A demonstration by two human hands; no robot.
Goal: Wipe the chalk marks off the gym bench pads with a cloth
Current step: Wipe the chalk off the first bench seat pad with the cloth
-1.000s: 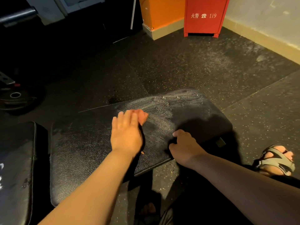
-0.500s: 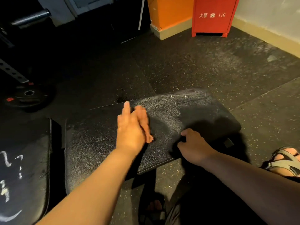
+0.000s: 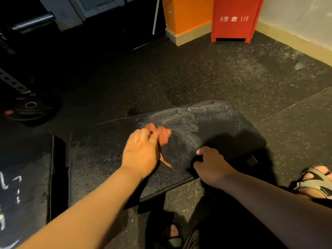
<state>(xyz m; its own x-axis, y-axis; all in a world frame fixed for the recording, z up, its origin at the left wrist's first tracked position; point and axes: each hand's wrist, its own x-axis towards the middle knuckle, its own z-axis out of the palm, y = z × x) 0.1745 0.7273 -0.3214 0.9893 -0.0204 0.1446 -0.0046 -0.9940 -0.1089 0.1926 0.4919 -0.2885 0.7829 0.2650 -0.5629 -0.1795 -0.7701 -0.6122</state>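
Observation:
A black bench pad (image 3: 100, 159) lies in front of me, with a smeared white chalk haze (image 3: 181, 119) over its far middle. My left hand (image 3: 140, 153) presses a small reddish-orange cloth (image 3: 161, 133) onto the pad; cloth shows past my fingertips and a strip of it sticks out under my palm. My right hand (image 3: 212, 164) grips the pad's near edge, fingers curled on it. A second black pad (image 3: 27, 177) sits at the far left and carries white chalk scribbles (image 3: 10, 182).
The floor is dark speckled rubber (image 3: 224, 74). A weight plate (image 3: 28, 110) and a perforated steel bar (image 3: 12, 83) lie at the left. A red fire cabinet (image 3: 235, 18) and an orange column (image 3: 185, 15) stand at the back. My sandalled feet (image 3: 316, 182) are at the lower right.
My left hand has curled from flat into a bunched grip on the cloth and shifted slightly along the pad. The view has drifted left, showing more of the scribbled left pad. My right hand stays put.

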